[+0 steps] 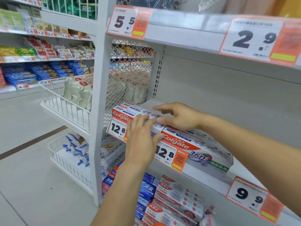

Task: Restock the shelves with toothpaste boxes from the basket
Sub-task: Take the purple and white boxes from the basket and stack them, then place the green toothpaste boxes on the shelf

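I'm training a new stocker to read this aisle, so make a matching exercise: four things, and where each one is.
Things:
1. 5.5 price tag
2. 9.9 price tag
3. left hand
4. blue toothpaste boxes

Places:
A. lower shelf, under the hands
B. top shelf edge, left end
C. against the front of a Colgate box
D. middle shelf edge, far right

Pairs: 1-B, 2-D, 3-C, 4-A
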Demonstrator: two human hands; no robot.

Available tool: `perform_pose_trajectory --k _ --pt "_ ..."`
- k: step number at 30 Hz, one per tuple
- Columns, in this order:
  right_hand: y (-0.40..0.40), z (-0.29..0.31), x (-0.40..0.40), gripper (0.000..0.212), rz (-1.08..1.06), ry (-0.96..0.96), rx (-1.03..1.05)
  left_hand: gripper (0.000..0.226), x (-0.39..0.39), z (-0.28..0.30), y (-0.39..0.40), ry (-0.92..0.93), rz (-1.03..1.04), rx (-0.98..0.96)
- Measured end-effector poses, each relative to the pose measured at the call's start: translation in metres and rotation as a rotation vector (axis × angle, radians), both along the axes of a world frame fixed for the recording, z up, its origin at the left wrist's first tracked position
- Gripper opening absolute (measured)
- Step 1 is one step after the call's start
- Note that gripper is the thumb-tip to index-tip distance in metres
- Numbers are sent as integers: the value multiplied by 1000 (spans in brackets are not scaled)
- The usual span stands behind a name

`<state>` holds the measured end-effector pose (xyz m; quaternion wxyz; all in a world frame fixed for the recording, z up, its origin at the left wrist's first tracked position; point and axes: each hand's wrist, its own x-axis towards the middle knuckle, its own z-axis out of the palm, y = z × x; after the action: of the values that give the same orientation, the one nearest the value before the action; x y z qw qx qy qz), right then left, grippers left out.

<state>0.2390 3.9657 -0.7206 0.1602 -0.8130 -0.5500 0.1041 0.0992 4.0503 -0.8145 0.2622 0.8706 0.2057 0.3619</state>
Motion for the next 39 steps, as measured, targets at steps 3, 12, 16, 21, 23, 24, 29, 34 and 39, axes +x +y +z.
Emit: perform_pose_trajectory --k 3,12,16,21,23,24,29,34,39 --pt "-32 16 -7 56 -60 -236 -31 61 -1 2 0 89 -39 29" --pt "-98 -41 -49 80 -247 -432 -378 58 1 7 -1 310 -66 30" --pt "-97 -43 -45 70 -214 -447 -331 61 1 7 -3 348 -43 66" --pt "-96 -48 -42 69 -134 -451 -236 58 2 7 -7 389 -18 109" --pt "-96 -47 -41 71 -132 -434 -193 58 2 6 -8 351 -14 120" --pt "-96 -45 -43 73 -126 -425 -162 59 2 6 -9 300 -17 134" --pt "-128 -39 -89 48 -145 -360 469 41 -17 11 -30 -201 21 199" --pt "-203 -124 -132 19 -207 147 493 5 -39 -5 -86 -91 -190 -10" --pt "-281 -228 -138 25 -343 606 91 12 -46 -72 -161 429 -459 -42"
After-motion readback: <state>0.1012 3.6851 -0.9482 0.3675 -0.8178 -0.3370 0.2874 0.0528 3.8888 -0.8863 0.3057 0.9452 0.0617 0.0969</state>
